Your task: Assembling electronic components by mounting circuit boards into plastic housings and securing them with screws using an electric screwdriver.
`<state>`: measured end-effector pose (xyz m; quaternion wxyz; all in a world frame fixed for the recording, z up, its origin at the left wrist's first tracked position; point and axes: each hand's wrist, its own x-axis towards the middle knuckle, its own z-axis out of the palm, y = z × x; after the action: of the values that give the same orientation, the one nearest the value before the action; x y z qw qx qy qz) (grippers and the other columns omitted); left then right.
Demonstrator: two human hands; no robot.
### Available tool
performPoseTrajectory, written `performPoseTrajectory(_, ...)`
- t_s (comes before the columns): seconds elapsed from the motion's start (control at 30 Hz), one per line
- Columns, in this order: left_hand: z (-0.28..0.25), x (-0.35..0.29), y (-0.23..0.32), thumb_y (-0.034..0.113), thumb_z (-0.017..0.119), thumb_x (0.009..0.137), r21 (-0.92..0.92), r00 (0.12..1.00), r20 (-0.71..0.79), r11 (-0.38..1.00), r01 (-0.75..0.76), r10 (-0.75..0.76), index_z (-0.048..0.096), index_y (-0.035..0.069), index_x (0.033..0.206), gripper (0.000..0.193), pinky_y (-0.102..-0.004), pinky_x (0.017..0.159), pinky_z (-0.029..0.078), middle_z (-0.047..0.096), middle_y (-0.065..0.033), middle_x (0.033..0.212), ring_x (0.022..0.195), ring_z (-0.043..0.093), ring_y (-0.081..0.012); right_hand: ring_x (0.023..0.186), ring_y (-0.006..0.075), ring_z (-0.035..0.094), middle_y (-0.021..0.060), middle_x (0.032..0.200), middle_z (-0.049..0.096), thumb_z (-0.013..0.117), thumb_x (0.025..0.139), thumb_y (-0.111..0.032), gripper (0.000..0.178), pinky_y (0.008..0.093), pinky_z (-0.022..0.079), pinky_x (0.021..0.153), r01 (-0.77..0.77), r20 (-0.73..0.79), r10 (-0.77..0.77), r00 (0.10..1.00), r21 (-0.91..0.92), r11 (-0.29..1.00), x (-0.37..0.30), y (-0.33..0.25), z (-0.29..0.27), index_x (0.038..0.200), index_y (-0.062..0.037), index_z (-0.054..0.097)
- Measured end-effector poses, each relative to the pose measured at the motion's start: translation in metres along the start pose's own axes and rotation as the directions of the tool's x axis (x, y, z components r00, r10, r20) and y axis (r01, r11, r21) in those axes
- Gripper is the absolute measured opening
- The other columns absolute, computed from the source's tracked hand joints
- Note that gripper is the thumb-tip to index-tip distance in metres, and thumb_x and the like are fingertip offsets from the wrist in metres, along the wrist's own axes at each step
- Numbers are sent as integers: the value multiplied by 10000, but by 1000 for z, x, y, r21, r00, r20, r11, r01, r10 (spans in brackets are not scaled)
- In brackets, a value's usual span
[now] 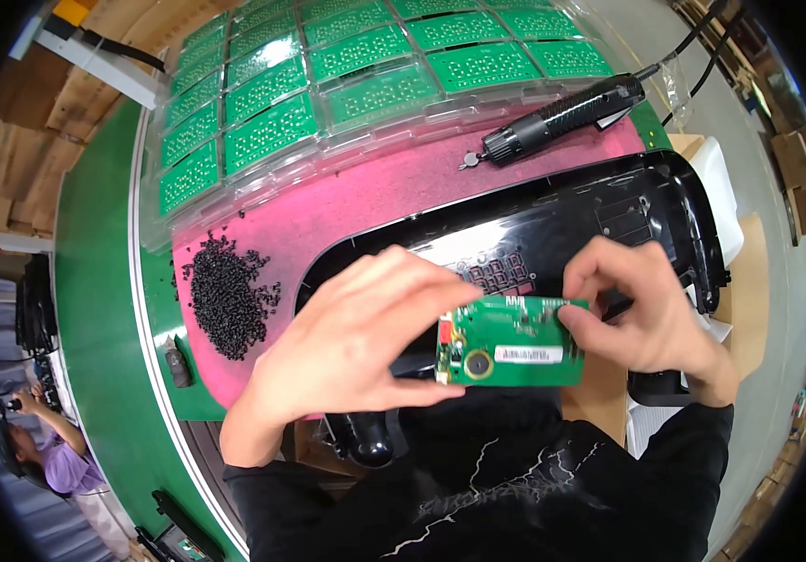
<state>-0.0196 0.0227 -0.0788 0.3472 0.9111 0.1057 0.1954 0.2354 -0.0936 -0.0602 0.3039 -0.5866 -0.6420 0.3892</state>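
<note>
A green circuit board (520, 332) is held up over a black plastic housing (567, 225). The board's visible face carries a white label, a red part near its left end and a round buzzer-like part. My left hand (351, 328) grips the left end between thumb and fingers. At the upper right corner, my right hand (642, 309) pinches the board with its fingers curled in. Part of the housing lies hidden behind the board and both hands. A grid of small square keys or openings shows in the housing just above the board.
A heap of small black screws (225, 300) lies left on the pink mat (356, 192). Beyond it are clear trays of green boards (267, 126). An electric screwdriver (562, 117) lies at the far right, its cable trailing back. Another person (56, 454) is at the left.
</note>
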Motion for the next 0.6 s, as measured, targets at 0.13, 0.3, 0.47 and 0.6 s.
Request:
performPoseTrajectory(0.13,8,1,2,276,864,591,43,996,88,999,-16,12,650,32,1147,644,-365,796,493,644,-83,1037,913,617,-273,486,134,568,53,584,602,600,813,-18,117,252,441,487,-81,49,83,995,-39,996,-11,10,4,929,-3,600)
performPoseTrajectory(0.3,5,-1,-5,238,870,573,34,995,71,997,73,-75,655,19,1131,637,-365,783,511,646,-100,1012,886,630,-271,656,184,630,96,821,655,795,731,-132,376,287,513,624,71,119,-70,990,-6,997,-7,18,-6,1032,-8,605)
performPoseTrajectory(0.47,8,-2,-4,191,867,577,59,975,15,973,221,-222,651,-12,1092,594,-356,770,531,640,-114,980,870,640,-274,835,199,637,92,1037,663,942,540,-218,666,301,520,760,139,88,-132,987,-79,987,1,36,-6,1077,-21,602)
performPoseTrajectory(0.6,12,2,-4,261,831,677,101,935,11,931,351,-354,585,36,1128,561,-390,712,553,618,-94,1018,875,660,-297,988,277,596,94,1045,628,838,596,-95,561,356,482,895,306,-21,-313,949,-161,938,14,51,-6,1093,-36,585)
